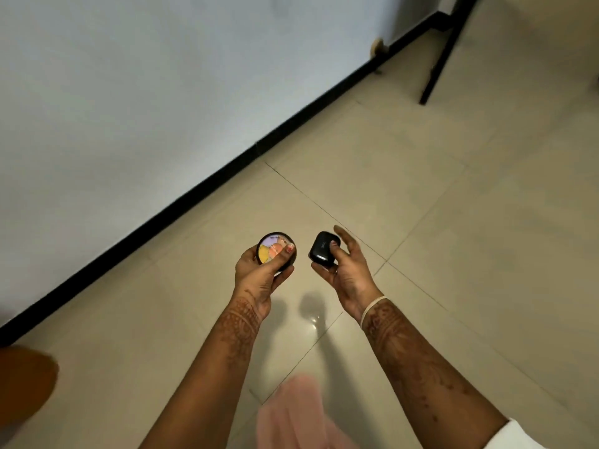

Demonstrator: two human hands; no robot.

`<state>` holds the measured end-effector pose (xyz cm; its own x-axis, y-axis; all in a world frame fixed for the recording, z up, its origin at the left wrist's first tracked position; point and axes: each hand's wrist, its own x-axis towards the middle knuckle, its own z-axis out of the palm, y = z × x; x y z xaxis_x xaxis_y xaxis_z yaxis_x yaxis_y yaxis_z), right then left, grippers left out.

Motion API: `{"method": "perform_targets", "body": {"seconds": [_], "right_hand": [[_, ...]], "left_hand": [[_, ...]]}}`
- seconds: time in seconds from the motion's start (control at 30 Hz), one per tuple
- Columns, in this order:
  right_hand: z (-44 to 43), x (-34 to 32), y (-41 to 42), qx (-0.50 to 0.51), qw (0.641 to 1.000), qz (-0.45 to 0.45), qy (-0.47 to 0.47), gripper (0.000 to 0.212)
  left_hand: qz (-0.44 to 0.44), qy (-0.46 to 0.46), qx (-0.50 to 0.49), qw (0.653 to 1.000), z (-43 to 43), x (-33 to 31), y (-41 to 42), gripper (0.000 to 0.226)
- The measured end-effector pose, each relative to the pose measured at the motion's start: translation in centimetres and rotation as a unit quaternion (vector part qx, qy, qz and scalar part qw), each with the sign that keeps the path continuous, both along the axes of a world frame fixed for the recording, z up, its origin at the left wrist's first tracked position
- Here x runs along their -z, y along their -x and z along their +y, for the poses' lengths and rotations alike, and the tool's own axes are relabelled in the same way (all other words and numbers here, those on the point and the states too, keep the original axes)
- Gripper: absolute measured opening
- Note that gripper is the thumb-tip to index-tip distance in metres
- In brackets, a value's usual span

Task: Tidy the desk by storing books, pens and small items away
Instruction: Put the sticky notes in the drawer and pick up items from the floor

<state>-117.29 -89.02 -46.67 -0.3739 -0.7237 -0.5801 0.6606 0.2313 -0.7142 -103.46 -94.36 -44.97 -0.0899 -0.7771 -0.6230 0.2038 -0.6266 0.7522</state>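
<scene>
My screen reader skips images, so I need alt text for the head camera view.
A person's left hand holds a round compact of coloured segments and the right hand holds a small black case, both above a beige tiled floor beside a white wall.

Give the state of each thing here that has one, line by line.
Round black compact with coloured wedges: face up, gripped in the left hand, thumb across it.
Small glossy black rounded case: lid shut, pinched in the right hand.
</scene>
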Motion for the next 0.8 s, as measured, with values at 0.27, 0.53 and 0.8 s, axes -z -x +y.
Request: {"method": "perform_targets", "body": {"seconds": [0.27,0.53,0.8], "right_hand": [[0.8,-23.3,-6.7,-0.071,0.997,-0.024,0.028,0.033],[8.7,-36.1,-14.5,-0.191,0.979,-0.066,0.018,0.025],[16.8,-41.4,-21.9,-0.354,0.931,-0.07,0.048,0.023]], "left_hand": [[0.059,0.01,-0.109,0.992,4.2,-23.7,-8.5,0.038],[0.12,0.023,-0.196,0.973,14.7,-37.1,-17.6,0.035],[0.088,0.069,-0.324,0.94,28.5,-42.1,-25.9,0.031]]}}
